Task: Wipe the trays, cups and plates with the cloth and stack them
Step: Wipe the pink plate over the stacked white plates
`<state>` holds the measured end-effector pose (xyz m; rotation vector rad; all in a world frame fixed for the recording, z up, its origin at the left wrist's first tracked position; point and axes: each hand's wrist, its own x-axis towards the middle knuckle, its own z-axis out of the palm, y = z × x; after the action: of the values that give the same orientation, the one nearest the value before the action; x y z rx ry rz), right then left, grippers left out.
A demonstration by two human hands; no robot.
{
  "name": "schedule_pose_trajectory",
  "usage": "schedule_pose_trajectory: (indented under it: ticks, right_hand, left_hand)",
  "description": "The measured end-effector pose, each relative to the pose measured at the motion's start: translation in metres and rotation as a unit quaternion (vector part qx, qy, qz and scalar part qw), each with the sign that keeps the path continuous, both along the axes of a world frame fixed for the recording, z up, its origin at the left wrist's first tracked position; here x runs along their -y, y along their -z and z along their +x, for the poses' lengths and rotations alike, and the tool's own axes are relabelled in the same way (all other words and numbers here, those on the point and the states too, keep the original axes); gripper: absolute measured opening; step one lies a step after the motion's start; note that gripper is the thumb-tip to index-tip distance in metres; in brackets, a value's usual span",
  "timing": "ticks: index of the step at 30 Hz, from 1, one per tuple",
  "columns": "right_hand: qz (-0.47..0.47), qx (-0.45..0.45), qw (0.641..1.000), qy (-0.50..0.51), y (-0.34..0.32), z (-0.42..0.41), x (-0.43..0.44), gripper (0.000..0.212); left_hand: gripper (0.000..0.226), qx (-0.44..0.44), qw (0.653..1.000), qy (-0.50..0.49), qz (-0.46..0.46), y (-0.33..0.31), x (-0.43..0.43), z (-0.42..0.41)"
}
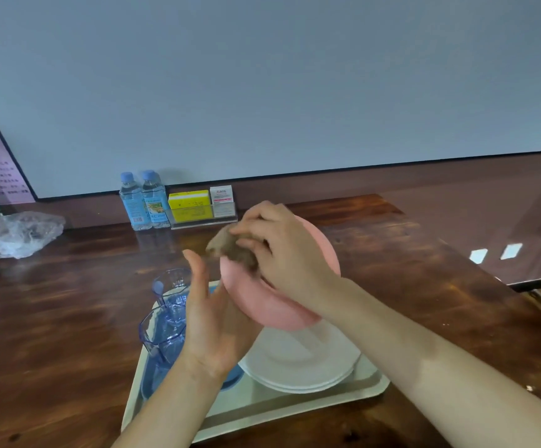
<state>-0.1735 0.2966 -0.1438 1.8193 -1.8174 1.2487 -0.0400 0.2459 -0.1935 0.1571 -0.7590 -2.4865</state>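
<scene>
Head view, single frame.

- Pink plate [282, 305]: held in the air above the tray, tilted, with its face toward the person. Its lower rim hangs over the white plates without touching them.
- Left hand [211, 321]: fingers straight and spread wide, palm against the pink plate's rim at the 9 o'clock side.
- Right hand [282, 250]: fingers curled round a bunched brown cloth [230, 250], pressing it on the plate's upper face near the 11 o'clock rim. The cloth is blurred.
- White plates [301, 360]: stacked flat at the centre of the tray; at least two rims show at the near edge.
- Tray [295, 402]: pale, rectangular, with a raised lip. Its near right corner sits well inside the desk's right edge.
- Cups [162, 334]: two clear blue ones, upright along the tray's 9 o'clock side, one behind the other, just beside the left hand.
- Blue item [230, 379]: on the tray, mostly hidden under the left wrist; I cannot tell what kind of thing it is.
- Desk [68, 318]: dark wood. Its right edge runs diagonally from 1 o'clock down to 4 o'clock. Bare wood shows at 9 o'clock of the tray, and again between the tray and the right edge.
- Back edge, at 11 to 12 o'clock against the wall: two water bottles [143, 202], a yellow box [190, 205] and a white box [222, 197].
- Crumpled plastic bag [17, 234]: at 10 o'clock, well apart from the tray.
</scene>
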Motion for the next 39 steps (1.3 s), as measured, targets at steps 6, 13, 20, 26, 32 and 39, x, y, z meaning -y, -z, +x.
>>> schedule_pose_trajectory:
  ticks: [6,13,20,26,32,39]
  right_hand:
    - [0.004,-0.027,0.995,0.093,0.015,-0.043,-0.019,0.027]
    - [0.138,-0.020,0.986,0.094,0.040,-0.051,-0.077,0.024]
    - [0.323,-0.143,0.935,0.009,0.073,-0.033,-0.087,0.036]
    - [0.357,-0.055,0.930,-0.071,0.067,-0.020,-0.089,0.037]
    - [0.292,-0.125,0.948,-0.031,0.072,-0.043,-0.060,0.038]
    - [0.355,-0.222,0.907,0.046,0.062,-0.054,-0.087,0.026]
  left_hand:
    - [0.056,0.049,0.992,-0.087,-0.074,0.006,0.007,-0.005]
    - [0.072,0.085,0.959,-0.193,-0.188,0.008,0.009,-0.009]
    - [0.064,0.131,0.946,-0.204,-0.214,0.016,-0.002,-0.012]
    - [0.062,0.146,0.942,-0.194,-0.234,0.015,-0.008,-0.015]
    - [0.064,0.146,0.938,-0.223,-0.222,0.011,-0.001,-0.010]
    - [0.070,0.130,0.945,-0.220,-0.206,0.018,0.003,-0.011]
